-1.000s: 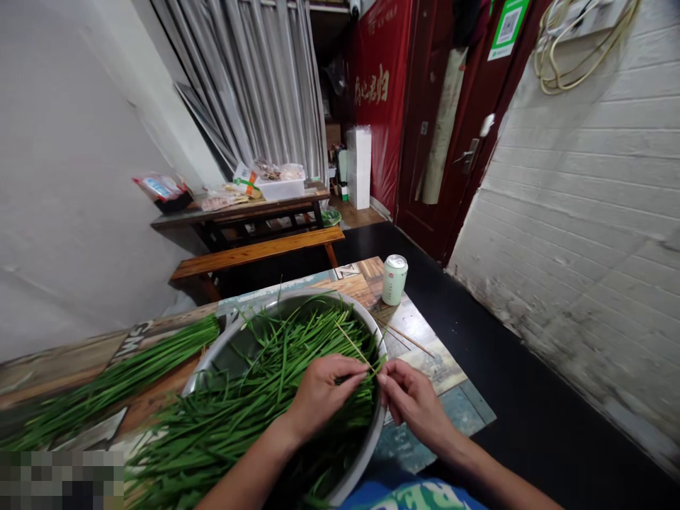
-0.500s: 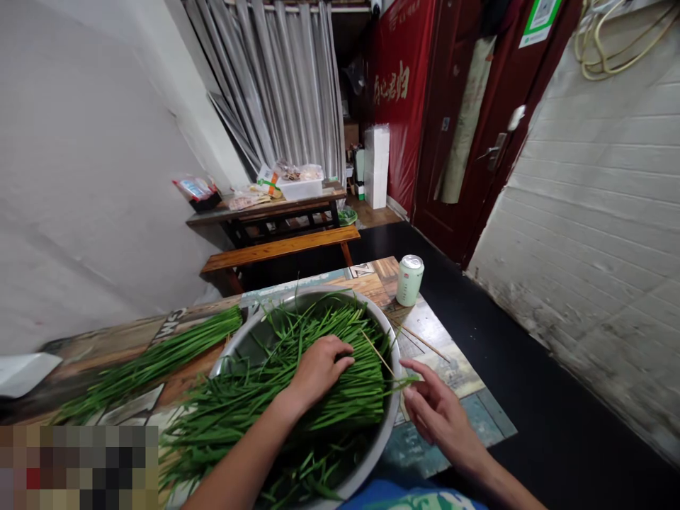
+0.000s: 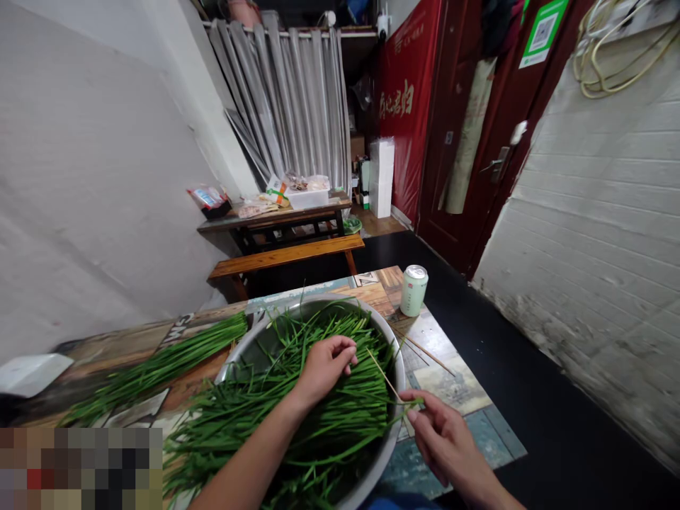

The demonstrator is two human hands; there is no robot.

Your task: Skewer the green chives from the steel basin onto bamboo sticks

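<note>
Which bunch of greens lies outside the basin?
The bunch on the tabletop, left of the metal basin; the other greens are heaped in the basin, beneath the left hand.

The basin (image 3: 255, 356) is smooth metal; the bench (image 3: 287, 256), glossy wood.

Head view, downward, hands (image 3: 325, 367) seemingly near

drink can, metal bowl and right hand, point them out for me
Drink can (image 3: 414, 292): head view, front of its side
Metal bowl (image 3: 392, 440): head view, lower-right rim
Right hand (image 3: 447, 435): head view, back of the hand
</note>
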